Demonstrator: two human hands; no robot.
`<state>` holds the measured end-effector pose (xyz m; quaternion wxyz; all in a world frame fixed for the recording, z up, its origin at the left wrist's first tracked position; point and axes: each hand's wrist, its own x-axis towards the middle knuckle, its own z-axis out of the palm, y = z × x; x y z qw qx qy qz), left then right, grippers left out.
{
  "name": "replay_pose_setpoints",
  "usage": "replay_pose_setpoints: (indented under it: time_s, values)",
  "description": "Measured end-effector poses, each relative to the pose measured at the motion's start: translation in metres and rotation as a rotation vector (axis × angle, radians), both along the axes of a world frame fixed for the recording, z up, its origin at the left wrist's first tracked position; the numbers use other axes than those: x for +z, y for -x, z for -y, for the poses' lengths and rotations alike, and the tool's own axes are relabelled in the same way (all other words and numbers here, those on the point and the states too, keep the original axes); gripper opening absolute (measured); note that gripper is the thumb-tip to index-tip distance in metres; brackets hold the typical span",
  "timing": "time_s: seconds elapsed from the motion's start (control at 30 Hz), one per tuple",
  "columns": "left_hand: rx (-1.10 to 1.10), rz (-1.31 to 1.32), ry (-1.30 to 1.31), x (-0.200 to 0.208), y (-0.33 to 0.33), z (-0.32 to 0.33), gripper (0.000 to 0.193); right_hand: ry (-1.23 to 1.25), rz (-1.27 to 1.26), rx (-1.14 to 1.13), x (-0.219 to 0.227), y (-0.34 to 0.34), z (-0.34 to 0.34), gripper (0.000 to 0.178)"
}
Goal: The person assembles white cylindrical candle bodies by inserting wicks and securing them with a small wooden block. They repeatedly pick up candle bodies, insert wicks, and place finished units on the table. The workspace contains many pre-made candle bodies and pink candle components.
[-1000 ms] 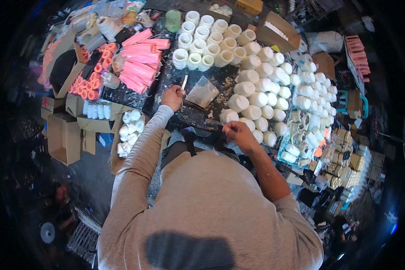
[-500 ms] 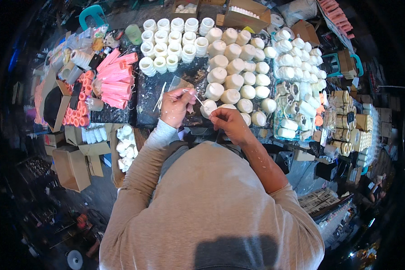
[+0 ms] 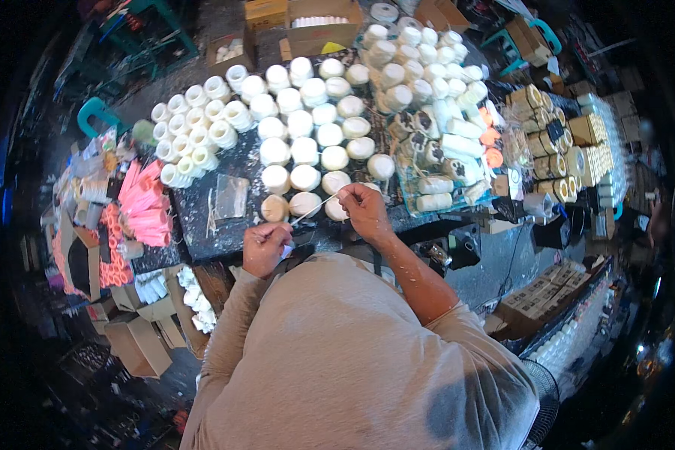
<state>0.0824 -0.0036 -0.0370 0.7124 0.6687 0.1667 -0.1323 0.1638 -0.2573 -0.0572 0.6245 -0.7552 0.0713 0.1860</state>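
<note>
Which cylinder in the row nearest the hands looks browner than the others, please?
The leftmost cylinder, just beyond the left hand; its tan colour sets it apart from the paler cylinders to its right.

The thin white strand (image 3: 307, 213) looks like matt, fibrous cord. Rounded white blocks (image 3: 304, 150) have a smooth, waxy, mostly matt finish, while the hollow white cups (image 3: 199, 127) show ribbed sides with a faint sheen. The dark table (image 3: 217, 244) looks rough and scuffed, flecked with pale residue; a flat clear piece (image 3: 231, 196) on it appears to be glossy plastic. Pink bundles (image 3: 144, 214) look like shiny plastic film. The open box (image 3: 139, 349) is dull brown cardboard, the shirt (image 3: 367, 337) soft matt cloth.
</note>
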Motion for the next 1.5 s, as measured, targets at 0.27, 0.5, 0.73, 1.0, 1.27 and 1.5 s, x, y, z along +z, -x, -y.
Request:
replay_pose_setpoints:
  time_s: [0.27,0.5,0.73,1.0,1.27,1.5]
  values:
    - [-0.274,-0.318,0.017,-0.023,-0.021,0.083,0.026,-1.015,-0.527,-0.751,-0.038,0.007,0.039,0.015]
    - [-0.499,-0.209,-0.089,-0.049,-0.039,0.135,0.025,-0.929,-0.447,-0.873,-0.117,0.024,0.114,0.016]
    - [-0.409,-0.199,-0.095,-0.051,-0.051,0.127,0.024,0.303,-0.120,-0.730,-0.134,0.014,0.228,0.039]
    - [-0.678,-0.063,-0.262,-0.030,-0.047,0.114,0.032,0.988,-0.133,-0.151,-0.098,-0.013,0.247,0.094]
    - [-0.759,0.081,-0.354,0.008,-0.062,0.112,0.051,0.696,-0.092,-0.184,-0.109,0.010,0.265,0.040]
    - [-0.485,0.639,-0.204,0.057,-0.084,0.123,0.114,-0.672,-0.366,-0.141,0.028,0.002,0.123,0.031]
